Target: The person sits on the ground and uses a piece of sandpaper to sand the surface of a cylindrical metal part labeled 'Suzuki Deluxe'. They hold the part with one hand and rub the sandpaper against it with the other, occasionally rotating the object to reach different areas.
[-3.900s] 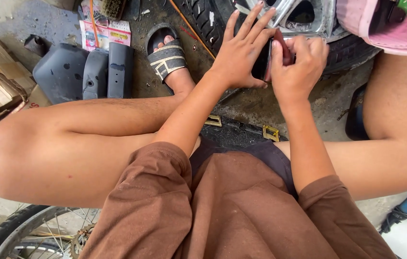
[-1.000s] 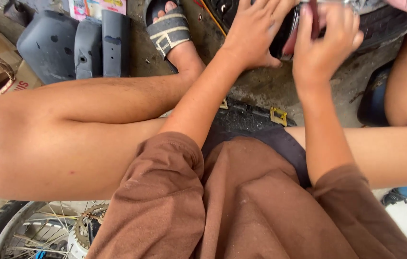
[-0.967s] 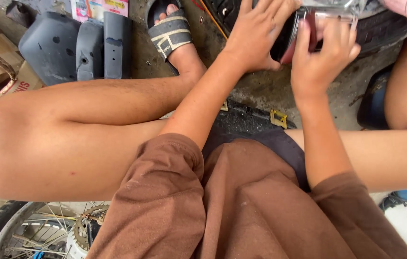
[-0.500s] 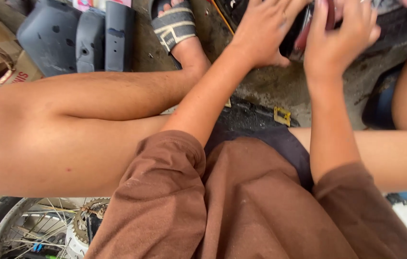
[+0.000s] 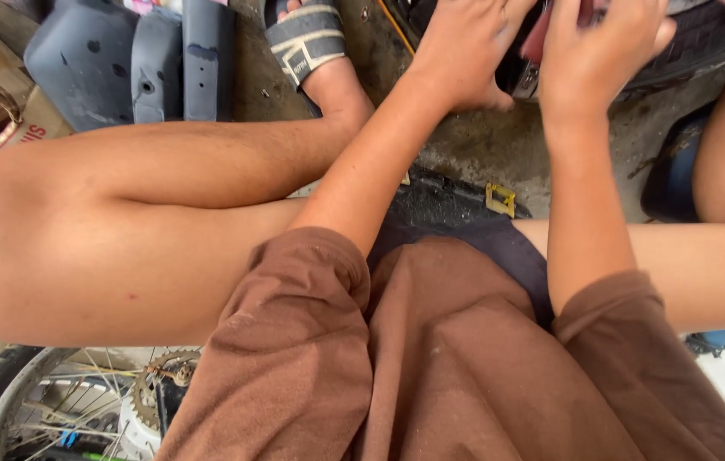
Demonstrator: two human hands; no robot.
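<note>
Rubber tyre (image 5: pixel 704 43) at the top edge is pressed by the left hand (image 5: pixel 465 51), fingers spread flat; a reddish object (image 5: pixel 540 38) seems pinched by the right hand (image 5: pixel 601 51), though partly cropped. Skin could be nipped between them if the grip slipped.

Concrete floor (image 5: pixel 499 145), stained; grey plastic panels (image 5: pixel 132 60), tyre (image 5: pixel 704 43) on it.

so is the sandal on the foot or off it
On. The striped sandal sits strapped over the foot, its bands across the top and the heel behind them, near the left hand.
</note>
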